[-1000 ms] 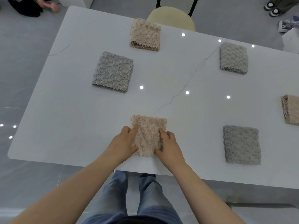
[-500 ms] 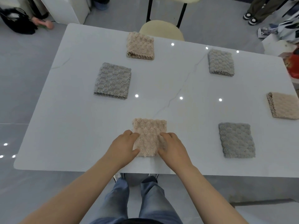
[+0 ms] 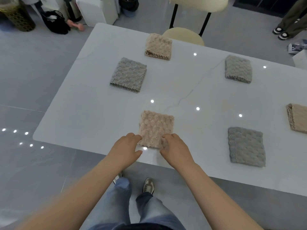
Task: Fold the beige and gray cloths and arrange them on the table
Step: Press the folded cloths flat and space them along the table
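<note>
Bent fingers of left hand (image 3: 126, 148) and right hand (image 3: 176, 150) on near corners of folded beige bumpy cloth (image 3: 157, 126); pinching or only touching, cannot tell. Lies flat by front edge of white glossy table (image 3: 89, 117).

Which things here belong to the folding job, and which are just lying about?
Job: near beige cloth, far beige cloth, right beige cloth, left gray cloth, far gray cloth, near gray cloth, white table.
Lying about: cream chair, black bag, floor papers.
</note>
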